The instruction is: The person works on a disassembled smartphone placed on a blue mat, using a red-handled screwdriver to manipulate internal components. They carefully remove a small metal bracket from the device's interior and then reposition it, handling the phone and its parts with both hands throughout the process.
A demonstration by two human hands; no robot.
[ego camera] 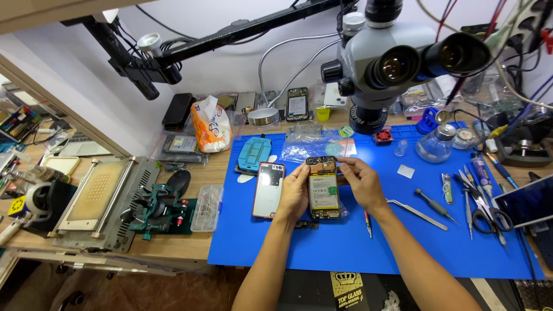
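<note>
The opened phone (324, 187) sits at the centre of the blue work mat (357, 242), its long axis running from twelve to six o'clock, back removed so the battery and boards face up. Both hands close on it: the left hand (294, 193) wraps the nine o'clock edge, fingers curled round the side, while the right hand (360, 181) comes in from three o'clock, thumb and forefinger pinched at the upper right corner — whether they grip a small part there is too fine to tell. The phone lies between the two hands, the left holding more of its length. At nine o'clock of the left hand, just beside it, lies one detached back cover (268, 190), parallel to the phone. One pair of tweezers (416, 213) rests at four o'clock of the right hand — near, not touching. One microscope (391, 63) hangs at twelve o'clock.
</note>
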